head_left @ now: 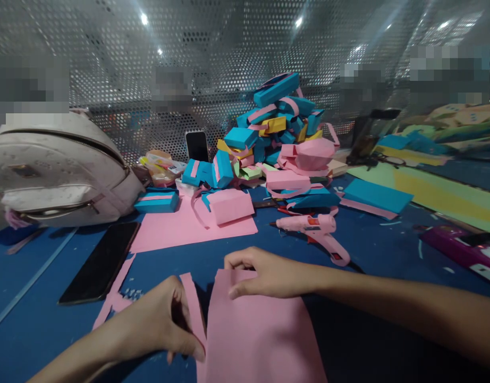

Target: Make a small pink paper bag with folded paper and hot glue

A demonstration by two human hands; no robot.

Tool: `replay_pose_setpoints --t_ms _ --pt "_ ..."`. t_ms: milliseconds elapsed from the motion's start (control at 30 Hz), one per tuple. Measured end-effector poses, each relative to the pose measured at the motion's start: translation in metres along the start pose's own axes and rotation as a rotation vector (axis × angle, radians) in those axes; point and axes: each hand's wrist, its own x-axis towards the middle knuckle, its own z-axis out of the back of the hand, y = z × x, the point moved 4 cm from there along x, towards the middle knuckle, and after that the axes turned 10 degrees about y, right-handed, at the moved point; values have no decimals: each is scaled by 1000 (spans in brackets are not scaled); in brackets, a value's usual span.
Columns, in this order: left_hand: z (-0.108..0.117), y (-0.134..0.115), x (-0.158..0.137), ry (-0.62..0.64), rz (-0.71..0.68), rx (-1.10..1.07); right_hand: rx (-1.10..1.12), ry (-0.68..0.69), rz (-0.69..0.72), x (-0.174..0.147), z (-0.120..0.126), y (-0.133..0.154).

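My left hand (159, 316) is closed around a narrow pink paper strip (194, 306), with the thumb pressing near its lower part. Beside it, the far edge of a larger pink paper sheet (264, 335) is pinched between the thumb and fingers of my right hand (264, 270). The strip runs along the sheet's left side; whether the two are still joined lower down, I cannot tell. A pink glue gun (312, 226) lies just beyond my right forearm. Pink paper scraps (119, 290) lie left of my left hand.
A large black phone (99, 260) lies at left, before a white backpack (65, 170). Behind are a pink sheet (165, 231), a pink paper box (231, 206) and a tall pile of blue, yellow and pink paper boxes (275, 125). A purple tool (456, 247) lies at right.
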Motion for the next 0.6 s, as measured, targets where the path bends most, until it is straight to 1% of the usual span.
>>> replay_pose_setpoints --t_ms 133,267,433,533,600 --pt "-1 -2 -1 10 -7 -7 1 -1 -9 0 0 -2" --pt "-2 -3 -3 11 19 -39 13 6 -5 0 0 -4" --pt "-2 -7 -5 -3 34 2 -11 4 -22 0 0 -3" --pt "-2 -5 -4 18 29 8 -22 -5 -28 0 1 0" --pt "-2 -2 -3 10 31 2 -25 -5 -20 0 1 1"
